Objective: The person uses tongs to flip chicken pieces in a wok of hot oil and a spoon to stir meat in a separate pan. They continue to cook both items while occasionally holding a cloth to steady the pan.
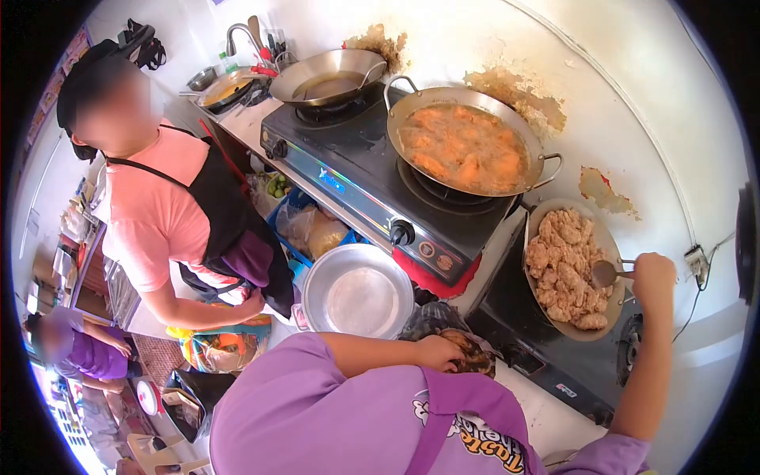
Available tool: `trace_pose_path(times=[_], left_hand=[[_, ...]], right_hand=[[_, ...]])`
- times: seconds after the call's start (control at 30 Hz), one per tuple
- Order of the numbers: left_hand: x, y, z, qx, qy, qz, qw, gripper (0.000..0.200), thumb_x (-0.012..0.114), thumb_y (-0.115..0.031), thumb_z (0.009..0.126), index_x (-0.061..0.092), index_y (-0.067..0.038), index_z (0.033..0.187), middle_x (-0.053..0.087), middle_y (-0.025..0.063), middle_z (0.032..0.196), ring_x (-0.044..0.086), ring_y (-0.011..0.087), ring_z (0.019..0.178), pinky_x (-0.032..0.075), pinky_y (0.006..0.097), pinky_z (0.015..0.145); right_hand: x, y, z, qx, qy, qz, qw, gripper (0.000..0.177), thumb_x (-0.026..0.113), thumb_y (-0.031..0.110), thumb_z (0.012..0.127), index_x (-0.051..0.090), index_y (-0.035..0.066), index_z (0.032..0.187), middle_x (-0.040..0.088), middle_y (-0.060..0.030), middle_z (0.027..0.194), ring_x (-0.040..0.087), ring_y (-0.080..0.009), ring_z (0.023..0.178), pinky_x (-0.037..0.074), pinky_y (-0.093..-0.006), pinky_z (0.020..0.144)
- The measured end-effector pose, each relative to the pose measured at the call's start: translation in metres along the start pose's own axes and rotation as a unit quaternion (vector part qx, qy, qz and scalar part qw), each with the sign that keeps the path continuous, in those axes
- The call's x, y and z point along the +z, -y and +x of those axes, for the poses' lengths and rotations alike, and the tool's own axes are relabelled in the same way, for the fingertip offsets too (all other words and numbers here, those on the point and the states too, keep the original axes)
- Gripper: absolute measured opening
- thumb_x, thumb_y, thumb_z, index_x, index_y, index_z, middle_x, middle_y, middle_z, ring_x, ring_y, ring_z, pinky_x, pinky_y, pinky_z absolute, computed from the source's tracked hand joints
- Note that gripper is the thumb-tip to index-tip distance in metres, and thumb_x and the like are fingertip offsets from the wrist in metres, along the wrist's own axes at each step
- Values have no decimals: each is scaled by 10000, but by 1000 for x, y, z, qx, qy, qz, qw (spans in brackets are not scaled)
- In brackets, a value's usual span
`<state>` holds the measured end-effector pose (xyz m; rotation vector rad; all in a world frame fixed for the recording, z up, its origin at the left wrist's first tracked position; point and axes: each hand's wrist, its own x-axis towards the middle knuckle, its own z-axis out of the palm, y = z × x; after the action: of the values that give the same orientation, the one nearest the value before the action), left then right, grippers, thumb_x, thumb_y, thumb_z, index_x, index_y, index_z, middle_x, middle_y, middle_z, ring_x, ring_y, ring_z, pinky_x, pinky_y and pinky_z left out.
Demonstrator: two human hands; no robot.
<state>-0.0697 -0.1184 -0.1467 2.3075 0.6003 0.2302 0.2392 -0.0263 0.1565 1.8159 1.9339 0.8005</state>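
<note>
My right hand (653,277) is closed round the handle of a ladle (604,274). The ladle's bowl rests against raw, coated meat pieces (566,265) in a metal pan (603,326) at the right. My left hand (439,352) is at a dark plastic bag (431,319) with something brown in it, near the counter's front edge; its fingers are bent against the bag. Behind, a large two-handled wok (507,116) on the stove holds orange pieces (463,146) in bubbling oil.
Another wok (328,79) with oil sits on the stove's left burner. An aluminium basin (358,291) is left of my left hand. At the left stands a person in a black apron (237,214). Further back are another person (87,344) and a sink tap (241,36).
</note>
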Motion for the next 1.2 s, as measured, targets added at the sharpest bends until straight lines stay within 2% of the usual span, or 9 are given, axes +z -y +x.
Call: trace_pose_path(times=[0.07, 0.13, 0.2, 0.37, 0.43, 0.6, 0.83, 1.0, 1.2], left_hand=[[3, -2, 0, -2, -4, -4, 1000, 340, 600, -292, 731, 568, -73, 990, 583, 81, 934, 560, 282, 865, 459, 379, 692], [0, -4, -3, -11, -4, -7, 1000, 335, 597, -296, 733, 572, -78, 986, 585, 91, 930, 559, 291, 864, 457, 383, 698], [-3, -3, -4, -10, 3, -13, 1000, 325, 598, -283, 725, 575, -77, 975, 590, 99, 913, 565, 289, 848, 459, 385, 694], [-8, -10, 0, 14, -25, -8, 1000, 313, 595, -268, 730, 580, -69, 972, 599, 116, 893, 575, 294, 823, 466, 380, 677], [-6, -7, 2, 11, 4, -17, 1000, 319, 597, -268, 731, 582, -68, 979, 599, 116, 905, 574, 294, 827, 467, 375, 681], [-10, -11, 3, -21, 3, -19, 1000, 333, 600, -260, 729, 586, -54, 990, 596, 116, 941, 574, 293, 838, 468, 363, 693], [-10, -13, 2, -20, -1, -9, 1000, 325, 593, -252, 737, 586, -39, 983, 595, 110, 942, 572, 286, 851, 467, 348, 705], [-11, -12, 5, -12, 10, -20, 1000, 321, 582, -249, 749, 581, -37, 989, 594, 111, 932, 569, 286, 861, 463, 348, 707], [-10, -12, 6, -6, 9, -10, 1000, 323, 581, -257, 756, 579, -34, 989, 594, 115, 909, 570, 293, 846, 462, 351, 702]], right_hand=[[-1, -4, -1, 43, 31, 10, 999, 25, 605, 78, 637, 627, 88, 631, 606, -106, 657, 607, -264, 637, 467, -346, 564], [32, 19, -2, -61, 70, 5, 996, 56, 571, 87, 676, 625, 80, 689, 614, -107, 686, 610, -254, 672, 458, -349, 557], [52, 41, -4, -46, -54, 82, 994, 48, 571, 109, 650, 611, 88, 635, 592, -107, 613, 595, -267, 597, 448, -367, 532], [-5, -3, 3, -25, 4, 21, 999, 20, 587, 84, 596, 604, 90, 588, 596, -105, 619, 592, -272, 576, 445, -368, 488], [-24, -8, 0, -10, -72, 57, 996, 18, 595, 60, 597, 606, 71, 605, 598, -114, 640, 596, -276, 600, 455, -362, 503], [15, 55, 1, -83, 92, 24, 992, 41, 589, 98, 654, 628, 84, 653, 606, -71, 642, 614, -216, 637, 478, -334, 538], [-55, 18, 0, -50, 29, 56, 997, 69, 580, 54, 633, 643, 78, 647, 605, -86, 629, 606, -227, 634, 464, -321, 527], [8, 52, 8, -183, 20, -2, 983, 39, 602, 79, 617, 628, 95, 593, 604, -66, 610, 590, -210, 568, 452, -310, 489], [-33, 31, 1, -95, 32, 31, 994, 39, 601, 81, 616, 626, 100, 593, 602, -52, 598, 600, -196, 585, 457, -299, 495]])
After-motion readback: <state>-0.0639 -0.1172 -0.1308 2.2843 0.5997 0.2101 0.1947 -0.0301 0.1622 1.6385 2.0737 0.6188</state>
